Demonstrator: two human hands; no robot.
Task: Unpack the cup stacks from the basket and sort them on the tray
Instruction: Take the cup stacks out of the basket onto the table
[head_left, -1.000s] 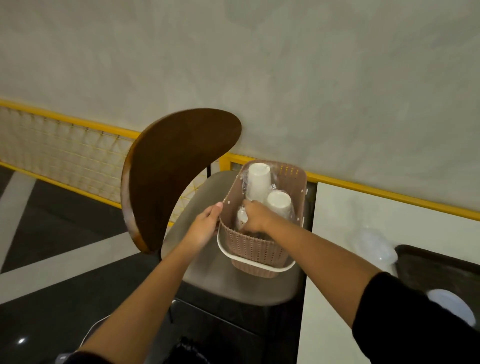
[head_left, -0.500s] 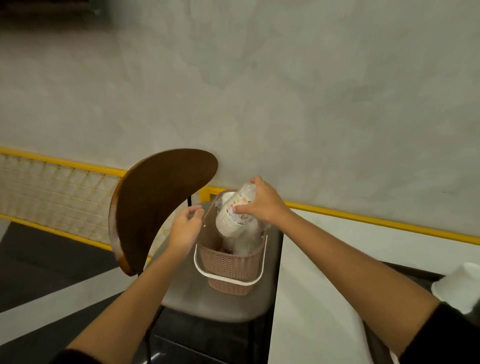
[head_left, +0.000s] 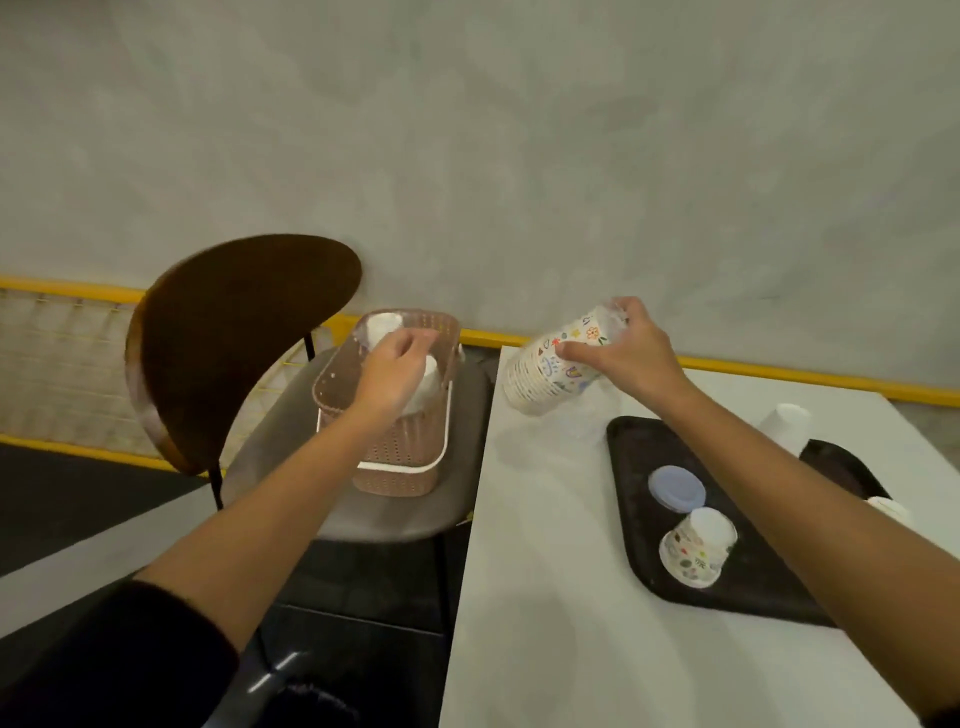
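A brown woven basket stands on the grey chair seat left of the table. My left hand reaches into it, fingers curled on a white cup stack; another white stack stands at the basket's far end. My right hand grips a wrapped stack of patterned cups, tilted in the air over the table's far left corner, just left of the black tray. On the tray lie a pale blue lid and an upturned patterned cup.
The chair's brown backrest rises left of the basket. On the white table, a second dark tray lies at the right, with an upturned white cup behind it. A yellow rail runs along the wall.
My right hand has lifted the patterned cup stack out of the basket and carried it right, over the table. My left hand has moved from the basket's rim into the basket.
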